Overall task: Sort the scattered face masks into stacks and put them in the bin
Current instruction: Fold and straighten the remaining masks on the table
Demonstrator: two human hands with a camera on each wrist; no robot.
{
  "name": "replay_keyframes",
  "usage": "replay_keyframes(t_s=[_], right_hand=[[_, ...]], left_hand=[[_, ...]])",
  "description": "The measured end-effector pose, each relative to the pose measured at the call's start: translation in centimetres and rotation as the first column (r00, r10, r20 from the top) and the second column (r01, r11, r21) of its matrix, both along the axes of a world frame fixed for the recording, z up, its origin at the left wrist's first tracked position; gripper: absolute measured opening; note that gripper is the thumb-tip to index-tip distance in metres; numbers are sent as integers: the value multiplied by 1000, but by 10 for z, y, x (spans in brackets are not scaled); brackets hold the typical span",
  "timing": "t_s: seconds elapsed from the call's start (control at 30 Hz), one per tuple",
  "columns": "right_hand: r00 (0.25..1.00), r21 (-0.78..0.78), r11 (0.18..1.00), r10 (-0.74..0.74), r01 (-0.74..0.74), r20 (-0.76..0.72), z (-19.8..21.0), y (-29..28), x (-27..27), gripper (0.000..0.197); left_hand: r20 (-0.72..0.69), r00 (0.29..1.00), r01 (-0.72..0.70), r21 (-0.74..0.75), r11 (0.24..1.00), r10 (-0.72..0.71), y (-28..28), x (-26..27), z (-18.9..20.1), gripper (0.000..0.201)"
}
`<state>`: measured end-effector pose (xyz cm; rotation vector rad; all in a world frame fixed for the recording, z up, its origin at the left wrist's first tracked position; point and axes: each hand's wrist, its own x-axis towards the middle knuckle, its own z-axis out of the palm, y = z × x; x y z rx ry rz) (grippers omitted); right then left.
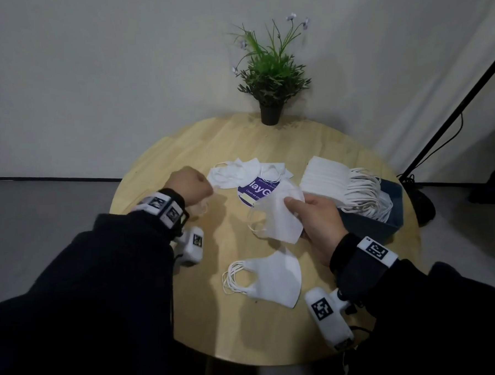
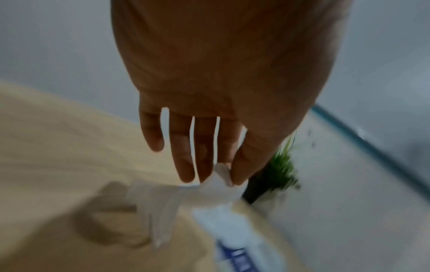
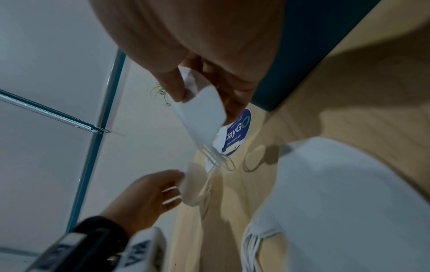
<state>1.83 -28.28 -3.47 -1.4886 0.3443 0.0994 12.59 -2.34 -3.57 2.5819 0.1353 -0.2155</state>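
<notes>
Face masks lie in several groups around the purple round sticker [image 1: 253, 191] at the middle of the wooden table [image 1: 159, 160]. Just beyond the sticker, toward the potted plant [image 1: 270, 80], a loose heap of folded white masks [image 1: 239, 172] overlaps the sticker's far edge. On the near side of the sticker, well toward the person, a neat stack of folded masks [image 1: 269, 278] rests flat with its ear loops on the left.

To the right of the sticker, the dark blue bin [image 1: 385, 217] sits at the table's edge, and a stack of flat pleated masks [image 1: 332, 180] lies across its top, ear loops hanging toward the near side.

The right hand [image 1: 318, 221] is over the near edge of the sticker, thumb and fingers closed on a folded white mask [image 1: 279, 214] held above the table, loops dangling left. The left hand [image 1: 190, 186] is to the left of the sticker; in the left wrist view its thumb and forefinger pinch the corner of another white mask [image 2: 218, 181], which is motion-blurred, with the other 3 fingers extended.
</notes>
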Motion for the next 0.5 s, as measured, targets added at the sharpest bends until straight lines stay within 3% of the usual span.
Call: replay_keyframes(t_s=[0.07,0.13,0.2,0.23,0.27,0.37,0.43,0.5], right_hand=[[1000,3,1000,-20,20,4,-1,-3,2,18],[1000,1,1000,-23,23,-7,0,-5,4,19],[999,18,1000,-19,20,-30,1,-7,5,19],[999,22,1000,-13,14,-42,2,-8,5,21],[998,23,1000,-7,9,-56,4,-8,5,25],[999,25,1000,17,-16,-43,7,-6,2,34],[997,66,995,71,-69,-21,10,0,1,27],[989,124,981,147,-146,2,12,5,-3,38]], left_hand=[[14,1000,23,-390,921,-19,-5,-6,23,14],[-8,996,57,-702,710,-88,-11,-19,45,15],[5,984,105,-822,559,-177,-15,-35,61,4],[32,976,146,-830,538,-215,-17,-41,67,10],[56,965,191,-821,539,-257,-20,-48,72,17],[91,924,318,-721,615,-371,-32,-63,73,13],[79,917,342,-662,667,-392,-42,-68,63,14],[84,931,331,-608,722,-355,-52,-70,52,20]])
